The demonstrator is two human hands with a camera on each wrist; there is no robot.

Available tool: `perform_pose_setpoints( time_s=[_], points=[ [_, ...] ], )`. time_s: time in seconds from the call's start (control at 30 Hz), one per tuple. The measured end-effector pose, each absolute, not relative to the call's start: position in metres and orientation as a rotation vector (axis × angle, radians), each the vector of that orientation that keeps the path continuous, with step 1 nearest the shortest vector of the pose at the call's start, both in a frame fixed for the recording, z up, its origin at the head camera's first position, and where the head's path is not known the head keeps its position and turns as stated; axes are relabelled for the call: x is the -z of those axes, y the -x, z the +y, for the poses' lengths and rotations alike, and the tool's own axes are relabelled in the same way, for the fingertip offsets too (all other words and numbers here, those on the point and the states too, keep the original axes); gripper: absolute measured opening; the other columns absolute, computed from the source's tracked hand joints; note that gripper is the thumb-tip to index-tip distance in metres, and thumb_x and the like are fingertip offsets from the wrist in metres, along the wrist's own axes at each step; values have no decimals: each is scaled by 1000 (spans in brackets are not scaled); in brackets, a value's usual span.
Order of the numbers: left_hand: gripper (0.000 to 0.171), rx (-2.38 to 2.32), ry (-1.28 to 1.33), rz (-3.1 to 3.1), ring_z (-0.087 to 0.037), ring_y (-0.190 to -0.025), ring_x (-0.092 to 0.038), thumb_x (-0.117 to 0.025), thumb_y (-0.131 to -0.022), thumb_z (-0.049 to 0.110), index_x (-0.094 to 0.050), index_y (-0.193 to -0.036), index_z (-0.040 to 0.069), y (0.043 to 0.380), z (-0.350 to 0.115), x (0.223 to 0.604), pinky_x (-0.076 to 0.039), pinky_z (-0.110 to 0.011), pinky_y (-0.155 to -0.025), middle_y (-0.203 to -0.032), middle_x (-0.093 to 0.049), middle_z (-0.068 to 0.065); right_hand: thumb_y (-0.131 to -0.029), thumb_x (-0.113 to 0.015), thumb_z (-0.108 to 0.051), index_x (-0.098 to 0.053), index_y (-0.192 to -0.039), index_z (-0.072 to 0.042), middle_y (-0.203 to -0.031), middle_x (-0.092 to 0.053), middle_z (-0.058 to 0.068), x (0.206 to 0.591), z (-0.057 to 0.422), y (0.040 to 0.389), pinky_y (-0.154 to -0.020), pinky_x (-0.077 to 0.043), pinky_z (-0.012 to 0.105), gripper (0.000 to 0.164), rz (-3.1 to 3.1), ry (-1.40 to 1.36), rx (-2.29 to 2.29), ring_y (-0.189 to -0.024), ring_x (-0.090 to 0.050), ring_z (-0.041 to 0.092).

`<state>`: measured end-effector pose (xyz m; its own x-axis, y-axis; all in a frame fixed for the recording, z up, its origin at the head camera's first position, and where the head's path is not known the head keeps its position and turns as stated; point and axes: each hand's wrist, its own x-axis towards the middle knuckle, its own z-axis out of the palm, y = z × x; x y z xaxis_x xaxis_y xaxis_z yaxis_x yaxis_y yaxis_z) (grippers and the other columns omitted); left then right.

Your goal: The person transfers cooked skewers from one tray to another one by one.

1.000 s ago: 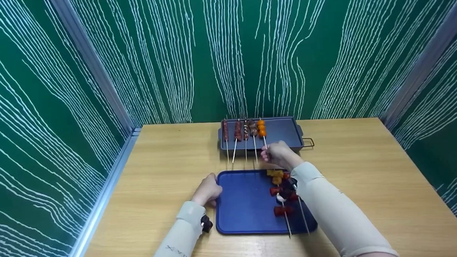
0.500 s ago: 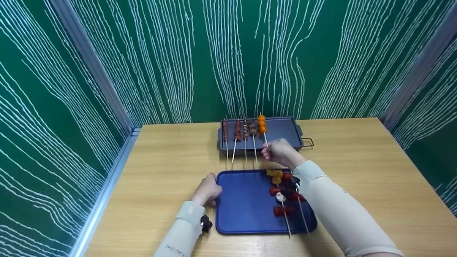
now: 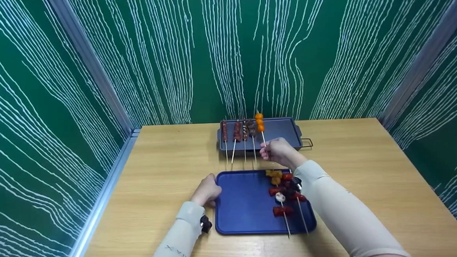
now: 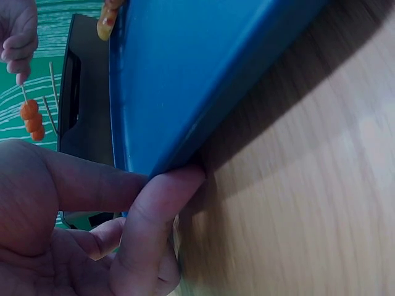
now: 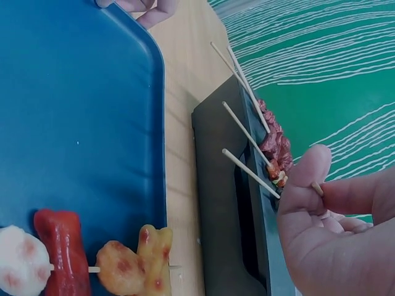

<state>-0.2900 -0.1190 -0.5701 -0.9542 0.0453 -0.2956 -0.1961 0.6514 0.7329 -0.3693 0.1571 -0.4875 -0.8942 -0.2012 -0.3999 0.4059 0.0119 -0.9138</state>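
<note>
My right hand (image 3: 279,151) pinches the stick of a skewer with orange balls (image 3: 260,123) between thumb and fingers. In the left wrist view the orange balls (image 4: 32,119) hang off the stick, apart from the other skewers. Below them in the head view is a dark grill pan (image 3: 283,131), with several meat skewers (image 3: 237,131) side by side on its left half, sticks over the front edge. My left hand (image 3: 207,189) holds the left edge of a blue tray (image 3: 244,206), fingers gripping its rim. In the right wrist view my palm hides part of the grill.
Mixed skewers (image 3: 282,211) with red, white and yellow pieces lie on the tray's right side, partly under my right forearm. A wire handle (image 3: 307,142) sticks out from the grill's right end. The patterned green wall (image 3: 218,60) stands close behind the grill.
The orange-ball skewer has risen off the grill pan in my right hand, tip now higher and near the back edge. My left hand and the tray have stayed in place.
</note>
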Motion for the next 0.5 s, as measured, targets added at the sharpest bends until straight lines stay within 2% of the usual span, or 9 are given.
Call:
perform_pose_setpoints(
  time_s=[0.33, 0.5],
  points=[
    [30, -1229, 109, 2576, -22, -44, -62, -47, -93, -4, -55, -122, -6, 290, -119, 571, -58, -33, -36, -114, -66, -31, -105, -40, 9, -57, -109, 1, -81, -65, 4, 478, 162, 363, -67, -62, 26, 19, 1864, -167, 1945, -69, -63, 14],
    [22, -1216, 101, 2580, -20, -41, -60, -47, -93, -3, -55, -113, -3, 291, -120, 572, -57, -33, -35, -104, -66, -27, -106, -42, 7, -58, -112, 0, -84, -66, 5, 473, 165, 358, -73, -66, 27, 18, 1899, -157, 1916, -72, -65, 15]
  ],
)
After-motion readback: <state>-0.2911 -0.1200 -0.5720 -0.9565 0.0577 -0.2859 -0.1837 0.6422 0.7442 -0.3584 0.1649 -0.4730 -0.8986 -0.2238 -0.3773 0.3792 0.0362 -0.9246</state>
